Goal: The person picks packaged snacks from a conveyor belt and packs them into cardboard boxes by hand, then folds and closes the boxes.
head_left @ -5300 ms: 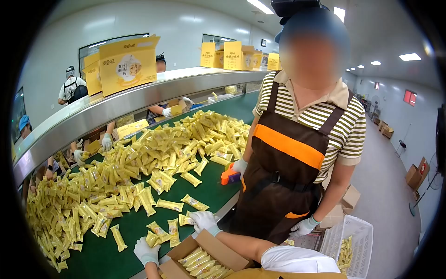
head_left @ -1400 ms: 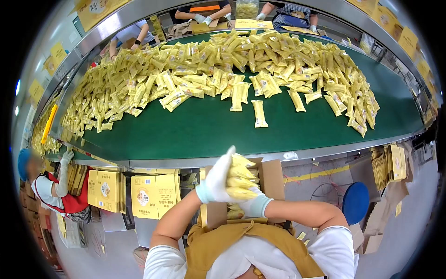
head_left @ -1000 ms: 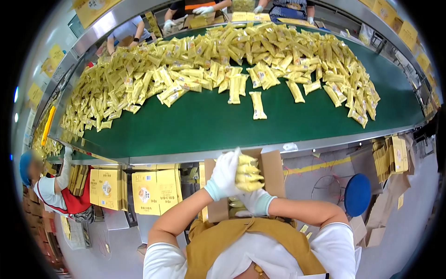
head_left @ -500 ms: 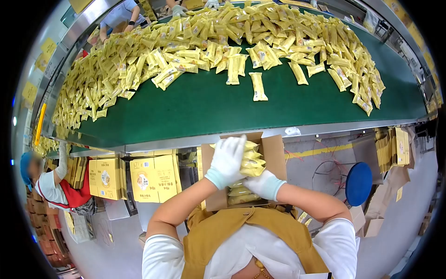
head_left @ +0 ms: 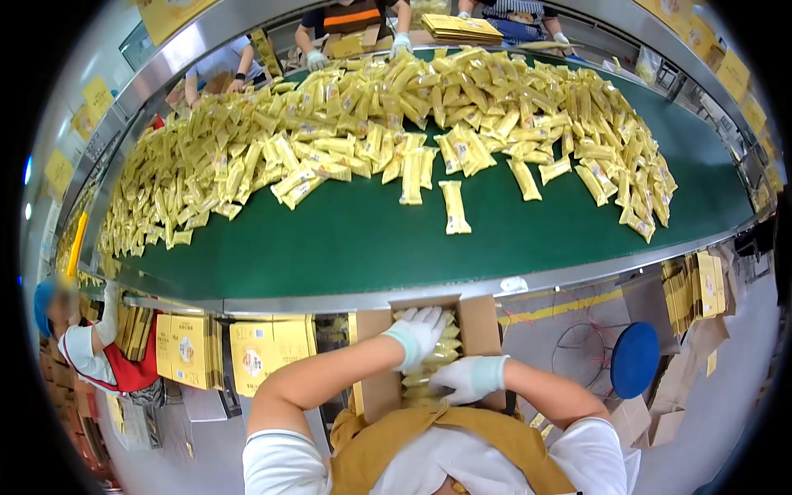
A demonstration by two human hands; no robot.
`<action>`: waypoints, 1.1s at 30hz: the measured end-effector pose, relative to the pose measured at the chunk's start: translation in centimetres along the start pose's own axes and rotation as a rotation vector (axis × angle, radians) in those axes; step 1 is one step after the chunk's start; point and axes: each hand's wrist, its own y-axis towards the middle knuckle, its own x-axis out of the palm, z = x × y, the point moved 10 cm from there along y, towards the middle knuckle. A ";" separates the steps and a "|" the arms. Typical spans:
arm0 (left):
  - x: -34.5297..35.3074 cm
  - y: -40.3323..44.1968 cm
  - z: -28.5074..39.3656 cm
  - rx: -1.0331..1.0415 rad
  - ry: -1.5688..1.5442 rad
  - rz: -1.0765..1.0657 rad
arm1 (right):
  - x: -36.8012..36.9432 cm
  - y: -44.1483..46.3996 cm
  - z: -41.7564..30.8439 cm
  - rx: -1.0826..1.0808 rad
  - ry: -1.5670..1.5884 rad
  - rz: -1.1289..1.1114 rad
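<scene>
An open cardboard box point(head_left: 480, 326) stands between my body and the belt's near edge, with yellow wrapped packets point(head_left: 444, 353) lined up inside. My left hand point(head_left: 422, 332), in a white glove, lies on the packets at the box's far left part, its fingers spread. My right hand point(head_left: 469, 379), also gloved, is at the near right part of the box, fingers bent against the packets; whether it grips one is hidden. Beyond the box, a large heap of yellow packets point(head_left: 355, 124) covers the far half of the green belt point(head_left: 330, 247). A single packet point(head_left: 454, 208) lies apart nearer me.
Folded yellow cartons point(head_left: 272, 351) are stacked left of the box. A blue round stool point(head_left: 634, 360) and more flattened cartons point(head_left: 701, 285) stand at the right. A co-worker in a red apron point(head_left: 132, 367) is at far left; other co-workers' gloved hands point(head_left: 317, 60) are across the belt.
The packets between my hands have gone down into the box. My left hand has opened flat over them, and my right hand has moved to the near side. Across the belt, a carton stack now shows.
</scene>
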 end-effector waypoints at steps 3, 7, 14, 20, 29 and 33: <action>-10.2 -5.3 -3.4 0.277 -0.694 0.013 | -9.4 -5.7 3.0 -0.066 0.670 0.363; -11.9 -8.2 -16.5 -0.152 -0.959 0.582 | -20.3 -7.5 11.5 0.007 0.724 0.944; -1.2 -8.2 -25.8 -1.073 -0.085 0.514 | -35.2 4.9 17.6 0.576 -0.142 1.057; -1.9 -8.4 -25.9 -1.044 -0.108 0.565 | -39.9 11.8 18.7 0.951 -0.167 0.680; -2.1 -8.7 -26.0 -1.050 -0.168 0.599 | -31.2 10.1 14.9 0.408 -0.518 0.645; -1.8 -8.9 -26.0 -1.050 -0.169 0.621 | -25.9 4.2 12.3 0.191 -0.748 0.668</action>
